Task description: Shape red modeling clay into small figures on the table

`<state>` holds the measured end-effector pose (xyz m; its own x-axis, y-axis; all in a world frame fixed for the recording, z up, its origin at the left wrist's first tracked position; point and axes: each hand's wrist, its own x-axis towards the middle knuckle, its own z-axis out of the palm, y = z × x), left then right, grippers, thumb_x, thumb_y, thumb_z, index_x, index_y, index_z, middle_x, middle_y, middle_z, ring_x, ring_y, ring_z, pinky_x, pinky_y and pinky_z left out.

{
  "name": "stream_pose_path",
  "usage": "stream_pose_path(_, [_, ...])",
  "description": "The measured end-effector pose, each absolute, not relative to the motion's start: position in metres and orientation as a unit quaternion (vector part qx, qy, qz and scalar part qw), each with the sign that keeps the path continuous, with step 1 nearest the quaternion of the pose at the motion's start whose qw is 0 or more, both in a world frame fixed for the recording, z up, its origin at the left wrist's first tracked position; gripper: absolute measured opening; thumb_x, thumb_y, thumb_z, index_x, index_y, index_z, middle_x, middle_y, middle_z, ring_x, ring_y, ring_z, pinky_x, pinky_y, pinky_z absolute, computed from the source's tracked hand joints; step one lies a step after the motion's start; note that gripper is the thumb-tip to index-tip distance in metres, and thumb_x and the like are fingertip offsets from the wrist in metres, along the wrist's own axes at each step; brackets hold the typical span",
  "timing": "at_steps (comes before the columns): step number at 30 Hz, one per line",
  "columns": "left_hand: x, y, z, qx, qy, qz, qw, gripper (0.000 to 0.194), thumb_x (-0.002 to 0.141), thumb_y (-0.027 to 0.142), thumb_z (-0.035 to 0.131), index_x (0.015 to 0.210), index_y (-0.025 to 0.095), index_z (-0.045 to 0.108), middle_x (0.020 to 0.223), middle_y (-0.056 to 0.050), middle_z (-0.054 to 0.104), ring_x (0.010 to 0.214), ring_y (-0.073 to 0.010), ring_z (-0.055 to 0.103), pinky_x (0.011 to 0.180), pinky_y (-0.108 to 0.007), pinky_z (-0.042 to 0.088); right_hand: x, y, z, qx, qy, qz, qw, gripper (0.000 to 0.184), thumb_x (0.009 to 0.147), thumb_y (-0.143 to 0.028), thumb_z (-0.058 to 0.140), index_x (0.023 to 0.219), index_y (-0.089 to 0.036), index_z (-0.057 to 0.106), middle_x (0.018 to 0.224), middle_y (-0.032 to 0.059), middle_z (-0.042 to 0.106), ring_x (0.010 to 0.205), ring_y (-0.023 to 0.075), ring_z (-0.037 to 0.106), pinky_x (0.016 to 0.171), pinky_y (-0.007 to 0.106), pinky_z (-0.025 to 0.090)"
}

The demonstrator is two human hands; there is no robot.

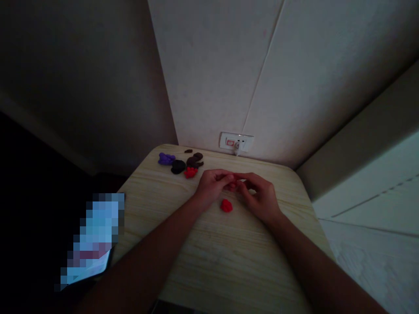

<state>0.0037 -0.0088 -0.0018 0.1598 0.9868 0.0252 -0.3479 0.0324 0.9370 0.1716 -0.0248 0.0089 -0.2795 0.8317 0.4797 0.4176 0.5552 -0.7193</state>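
Note:
My left hand [213, 186] and my right hand [257, 197] meet in the middle of a light wood-grain table [225, 257]. Their fingertips pinch a small bit of red modelling clay [232, 183], which is mostly hidden by my fingers. Just below my hands lies a red clay lump [226, 206], touching neither hand. Farther left, near the back edge, are a red clay piece [190, 172], several dark brown clay pieces [178, 166] and a purple clay lump [166, 158].
A white wall socket [236, 141] with a plugged-in cord sits above the table's back edge, against pale wall panels. A lit device with a pixelated screen [93, 237] sits at the table's left edge. The table's right side drops to a pale floor.

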Motion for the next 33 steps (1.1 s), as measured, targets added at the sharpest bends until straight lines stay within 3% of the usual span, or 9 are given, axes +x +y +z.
stream_pose_path(8, [0.005, -0.006, -0.009, 0.422, 0.329, 0.541, 0.649, 0.031, 0.07, 0.032, 0.082, 0.091, 0.011, 0.077, 0.083, -0.009, 0.076, 0.076, -0.018, 0.071, 0.077, -0.033, 0.058, 0.173, -0.025, 0.008, -0.415, -0.752, 0.241, 0.452, 0.026, 0.095, -0.028, 0.058, 0.117, -0.021, 0.07, 0.102, 0.0092, 0.072, 0.066, 0.0137, 0.065, 0.046, 0.022, 0.05])
stream_pose_path(17, [0.005, -0.008, 0.0, 0.454, 0.366, 0.559, 0.589, 0.033, 0.078, 0.044, 0.076, 0.075, 0.012, 0.071, 0.058, -0.001, 0.061, 0.05, -0.0088, 0.051, 0.048, -0.022, 0.039, 0.172, -0.025, 0.008, -0.415, -0.741, 0.263, 0.458, 0.024, 0.094, -0.029, 0.059, 0.115, -0.021, 0.069, 0.105, 0.0091, 0.073, 0.066, 0.0143, 0.068, 0.05, 0.024, 0.054])
stream_pose_path(22, [0.004, -0.008, -0.003, 0.464, 0.371, 0.562, 0.575, 0.036, 0.082, 0.048, 0.071, 0.075, 0.013, 0.069, 0.056, 0.0, 0.058, 0.048, -0.0086, 0.048, 0.047, -0.022, 0.036, 0.172, -0.026, 0.008, -0.42, -0.74, 0.258, 0.458, 0.025, 0.094, -0.029, 0.061, 0.116, -0.02, 0.069, 0.105, 0.0096, 0.073, 0.065, 0.0139, 0.067, 0.05, 0.024, 0.053])
stream_pose_path(33, [0.005, -0.013, 0.004, 0.479, 0.365, 0.531, 0.596, 0.033, 0.069, 0.044, 0.084, 0.069, 0.014, 0.069, 0.061, -0.001, 0.065, 0.052, -0.009, 0.052, 0.052, -0.022, 0.041, 0.174, -0.026, 0.008, -0.368, -0.748, 0.283, 0.474, 0.023, 0.093, -0.028, 0.064, 0.114, -0.021, 0.07, 0.1, 0.0078, 0.07, 0.068, 0.0141, 0.068, 0.058, 0.026, 0.056])
